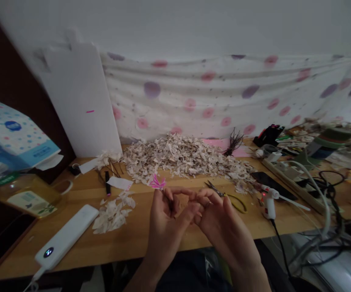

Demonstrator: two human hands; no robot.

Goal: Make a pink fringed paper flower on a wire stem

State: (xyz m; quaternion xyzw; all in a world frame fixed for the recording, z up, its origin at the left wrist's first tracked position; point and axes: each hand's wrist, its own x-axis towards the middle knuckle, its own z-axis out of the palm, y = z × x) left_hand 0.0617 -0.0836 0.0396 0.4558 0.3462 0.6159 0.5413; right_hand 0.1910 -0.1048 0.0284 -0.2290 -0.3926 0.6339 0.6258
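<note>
My left hand [164, 225] is closed around a thin dark stem, upright and slightly tilted. At the stem's top is a tuft of bright pink petal-like strips [157, 181]. My right hand [220, 227] is palm up, its thumb raised apart and its fingers bent toward my left thumb and forefinger. The fingertips of both hands meet; whether something small lies between them cannot be made out. Just behind my right hand lie scissors [236, 202] with yellow handles. To the left of my hands is a small heap of pale dried petals [113, 215].
A large pile of pale petals [178, 156] spreads along the back. On the right are a glue gun [269, 200] with a lit red light, a black phone-like slab [274, 184], a power strip [293, 182] and cables. A white power bank [67, 237] and a bottle [26, 194] stand left.
</note>
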